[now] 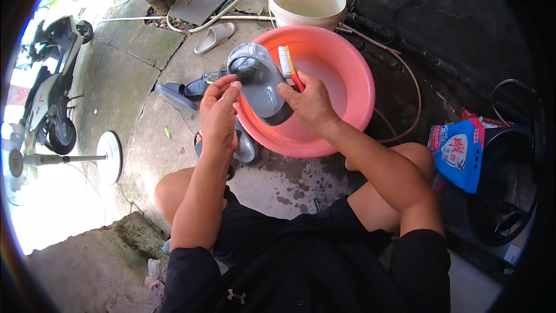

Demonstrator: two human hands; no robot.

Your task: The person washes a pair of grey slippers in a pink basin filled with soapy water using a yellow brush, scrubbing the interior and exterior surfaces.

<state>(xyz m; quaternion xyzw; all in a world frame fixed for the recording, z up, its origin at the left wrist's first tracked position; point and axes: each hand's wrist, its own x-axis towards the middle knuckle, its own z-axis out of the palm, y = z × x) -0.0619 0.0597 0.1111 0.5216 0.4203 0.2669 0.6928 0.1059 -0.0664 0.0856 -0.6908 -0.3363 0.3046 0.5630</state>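
Observation:
A wet grey slide sandal (266, 91) is held tilted above the left part of a pink plastic tub (367, 91) that contains cloudy water. My right hand (315, 101) grips a scrubbing brush (286, 63) with white bristles and a red and yellow handle. Its thumb also presses the sandal's right edge. At the sandal's left side is my left hand (218, 111), fingers bent and thumb near the strap; whether it grips the sandal is unclear. Another grey slide (246, 147) shows below the left hand, partly hidden.
Dark slides (178, 94) and a pale slide (215, 38) lie on the concrete to the left. Behind the tub stands a white bucket (307, 2), with a hose (415, 91) curving rightward. A blue detergent bag (456, 152) is at right; a fan (108, 157) and scooter (52, 91) are left.

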